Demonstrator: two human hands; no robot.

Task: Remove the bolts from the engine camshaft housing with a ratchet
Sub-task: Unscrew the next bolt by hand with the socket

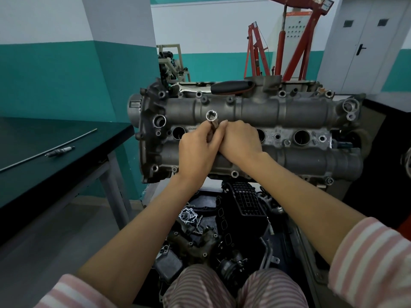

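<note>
Pink-striped sleeves [373, 258] nearest, forearms reaching forward over a heap of dark loose engine parts [222, 236] on the floor. Above that, the grey camshaft housing [311, 110] lying broadside, both hands meeting at its middle. Left hand [196, 150] wrapped around a long socket [211, 121], fingers clamped on its shank, the open end tilted up towards the camera. Right hand [240, 141] pressed against the left, fingers curled down at the socket's lower end; whether pinching the socket or something beneath, impossible to tell.

Further back, along the far edge of the housing, the ratchet [222, 86] lying flat with its black handle to the right, held by nobody and apart from the socket. Bolts [282, 93] visible at several flange holes along the far and near edges, so apparently most of the removal left to do; some holes look bare, though hard to say whether ever bolted. Judged stage: fitting or readying the socket, no turning under way.

Off to the left, a dark table [66, 165] with a spark plug [60, 151] and a thin rod [73, 141]. Beyond everything, a red engine hoist [289, 41] against the wall.
</note>
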